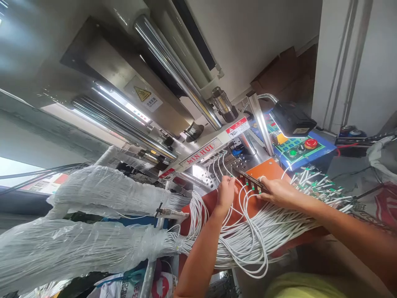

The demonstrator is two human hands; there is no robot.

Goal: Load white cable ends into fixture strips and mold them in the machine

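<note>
Near the middle of the view, my left hand (227,191) is closed with its fingertips pinched beside a white cable; what it grips is too small to make out. To its right, my right hand (274,191) is closed on the end of a dark metal bar (252,179). Small green connector ends (252,187) sit along that bar, with white cables (245,207) looping down from them. Under both hands lies an orange board (263,167). Other cable ends (221,155) are seated in the press just beyond my left hand.
A large press (201,155) stands in front. At right are a blue control panel (310,155) with a red button and a black lamp (291,118). Plastic-wrapped cable bundles (105,190) fill the left. Loose cables (279,227) with green ends cover the board's near side.
</note>
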